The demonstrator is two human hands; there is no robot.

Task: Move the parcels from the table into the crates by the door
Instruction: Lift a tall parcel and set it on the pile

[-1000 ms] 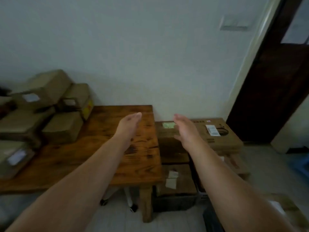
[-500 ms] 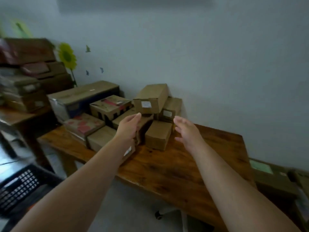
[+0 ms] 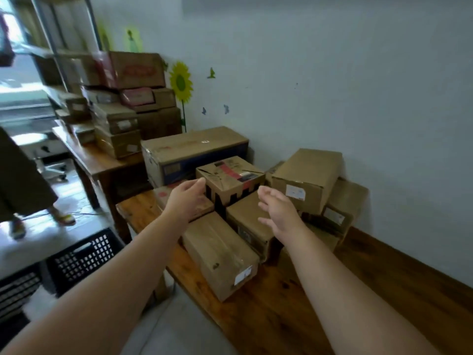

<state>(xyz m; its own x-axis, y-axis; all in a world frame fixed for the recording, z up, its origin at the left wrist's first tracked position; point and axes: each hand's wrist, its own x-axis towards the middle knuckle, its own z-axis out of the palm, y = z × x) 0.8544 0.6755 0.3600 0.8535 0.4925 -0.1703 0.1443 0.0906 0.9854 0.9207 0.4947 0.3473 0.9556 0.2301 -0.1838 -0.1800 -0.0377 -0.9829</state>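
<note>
Several brown cardboard parcels are heaped on a wooden table (image 3: 384, 290) against the wall. A box with red and black print (image 3: 230, 178) sits in the middle of the heap, with a plain box (image 3: 248, 219) in front of it and a long one (image 3: 220, 254) nearest me. My left hand (image 3: 188, 201) hovers open at the printed box's left side. My right hand (image 3: 280, 211) is open above the plain box, to the printed box's right. Neither hand holds anything. A tall box with a white label (image 3: 307, 178) stands to the right.
Black plastic crates (image 3: 82, 254) stand on the floor at lower left. A second wooden table (image 3: 94, 160) behind carries more stacked boxes (image 3: 120, 129). A long carton (image 3: 192, 149) lies behind the heap. A person's feet and dark garment (image 3: 23, 190) are at far left.
My view has swung left from the door side onto the parcel heap, and it has come closer. Both open hands now reach either side of the printed box.
</note>
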